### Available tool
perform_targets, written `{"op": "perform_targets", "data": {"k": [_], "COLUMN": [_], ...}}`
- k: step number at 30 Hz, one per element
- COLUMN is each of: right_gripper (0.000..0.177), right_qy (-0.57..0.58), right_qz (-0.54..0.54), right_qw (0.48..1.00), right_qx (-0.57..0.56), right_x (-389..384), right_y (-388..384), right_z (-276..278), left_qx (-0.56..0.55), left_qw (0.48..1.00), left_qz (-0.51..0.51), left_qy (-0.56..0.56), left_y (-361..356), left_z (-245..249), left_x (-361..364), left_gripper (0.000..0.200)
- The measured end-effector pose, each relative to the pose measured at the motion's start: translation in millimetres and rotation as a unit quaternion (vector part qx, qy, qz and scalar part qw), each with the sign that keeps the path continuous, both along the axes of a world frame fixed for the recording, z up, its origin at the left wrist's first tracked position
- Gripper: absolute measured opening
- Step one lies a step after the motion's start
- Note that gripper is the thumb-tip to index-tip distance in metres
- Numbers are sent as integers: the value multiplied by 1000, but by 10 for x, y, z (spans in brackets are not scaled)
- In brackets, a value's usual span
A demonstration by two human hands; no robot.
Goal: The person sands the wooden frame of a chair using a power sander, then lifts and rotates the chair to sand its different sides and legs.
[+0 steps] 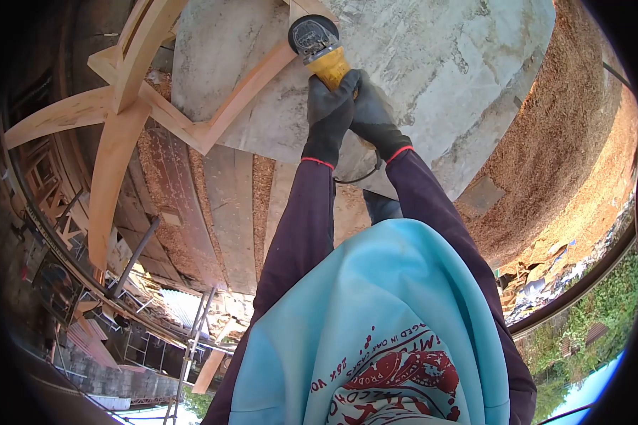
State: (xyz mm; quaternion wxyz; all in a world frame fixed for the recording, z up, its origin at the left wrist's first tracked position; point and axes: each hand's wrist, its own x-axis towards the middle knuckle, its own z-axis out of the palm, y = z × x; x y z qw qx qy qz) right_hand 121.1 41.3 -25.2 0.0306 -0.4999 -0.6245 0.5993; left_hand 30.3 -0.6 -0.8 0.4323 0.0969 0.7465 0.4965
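Note:
A yellow angle grinder (pixel 329 66) with a dark round disc at its head is held out in front of me. My left hand (pixel 329 108), in a dark glove with a red cuff edge, wraps round its body from the left. From the right, my right hand (pixel 370 106), gloved the same way, closes on the rear of the body against the left one. The disc overlaps the upper end of a pale wooden bar (pixel 252 83), which belongs to a curved wooden frame (pixel 125 106). A black cord (pixel 358 178) loops below my wrists.
Under the grinder lies a large grey, stained board (pixel 432 71). Wooden planks (pixel 227 205) with sawdust in their gaps stretch below it. Sawdust and shavings (pixel 546 156) cover the ground at right. Metal poles (pixel 195 333) stand at lower left.

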Motion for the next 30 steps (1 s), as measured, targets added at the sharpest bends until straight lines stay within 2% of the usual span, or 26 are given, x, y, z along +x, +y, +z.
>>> {"op": "perform_targets", "data": {"k": [1, 3, 4, 7, 9, 10, 13, 14, 15, 17, 21, 23, 24, 26, 29, 30], "right_gripper": [52, 48, 48, 58, 60, 63, 55, 57, 54, 50, 48, 79, 79, 47, 50, 51], "right_qy": [1, 63, 69, 80, -17, -28, 5, 4, -42, -42, 11, -32, -33, -17, -89, -55], "right_qz": [5, -61, -50, -71, 13, 41, 59, 97, 161, 195, 198, 277, 278, 196, 164, 111], "right_qw": [1000, 996, 996, 994, 999, 997, 998, 995, 985, 979, 979, 960, 960, 979, 980, 991], "right_qx": [-1, 27, 22, -13, 38, 55, 5, 21, 44, 47, 53, -2, 0, 47, 64, 56], "right_x": [66, 105, 82, 13, -97, -136, -306, -384, -530, -723, -990, -1049, -1028, -904, -675, -559], "right_y": [25, 50, 63, 62, 13, -69, -461, -589, -568, -852, -1207, -1194, -1158, -1030, -672, -567], "right_z": [-11, -27, 8, 127, 174, 136, 14, -82, 331, 234, 215, 209, 219, 250, 216, 150], "left_qx": [-1, -36, -42, -64, -40, -23, -60, -77, -75, -64, -66, -58, -51, -56, -123, -107], "left_qw": [1000, 998, 998, 996, 999, 999, 997, 994, 994, 988, 980, 974, 977, 983, 988, 991], "left_qz": [5, -49, -44, -40, 6, 17, 40, 70, 73, 137, 190, 220, 209, 176, 73, 56], "left_qy": [1, 25, 33, 49, 29, 23, 26, 30, 31, 15, 1, -2, 4, 19, 49, 60], "left_y": [49, 115, 143, 74, -60, -160, -588, -742, -897, -1209, -1611, -1660, -1619, -1461, -915, -737], "left_z": [-44, -112, -89, -67, -69, -89, -37, -37, -13, 50, 53, -14, -35, -109, 39, 38], "left_x": [38, 47, 61, 27, -59, -115, -262, -304, -371, -521, -743, -761, -748, -688, -513, -441], "left_gripper": [48, 62, 63, 63, 48, 48, 48, 49, 49, 58, 56, 58, 58, 59, 55, 54]}}
